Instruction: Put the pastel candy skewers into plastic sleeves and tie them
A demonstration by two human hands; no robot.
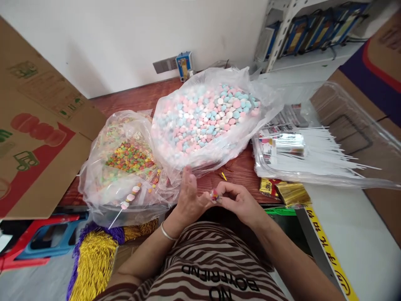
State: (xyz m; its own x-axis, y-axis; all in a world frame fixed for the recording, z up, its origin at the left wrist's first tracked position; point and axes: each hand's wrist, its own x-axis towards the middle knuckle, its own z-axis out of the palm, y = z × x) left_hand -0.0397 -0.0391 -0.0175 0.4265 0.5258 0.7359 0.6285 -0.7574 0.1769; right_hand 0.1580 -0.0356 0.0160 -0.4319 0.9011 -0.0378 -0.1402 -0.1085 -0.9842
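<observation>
My left hand (pixel 189 196) and my right hand (pixel 239 202) meet at the table's front edge. A small, shiny multicoloured piece (pixel 214 195) sits between their fingertips; its exact kind is too small to make out. My right thumb and fingers pinch it, while my left thumb side closes on it and other left fingers point forward. Beyond them lies an open clear bag of pink, blue and white candies (pixel 203 121). Left of it is a bag of small coloured ring candies (pixel 131 159). A white stick threaded with candies (pixel 129 198) rests on that bag.
A clear plastic tub (pixel 328 179) at right holds white sticks (pixel 326 150) and packets. Gold twist ties (pixel 293 194) lie at the front edge. Cardboard boxes (pixel 40 159) flank the table. Gold-and-purple tassels (pixel 97 259) hang below left; a metal shelf (pixel 285 37) stands behind.
</observation>
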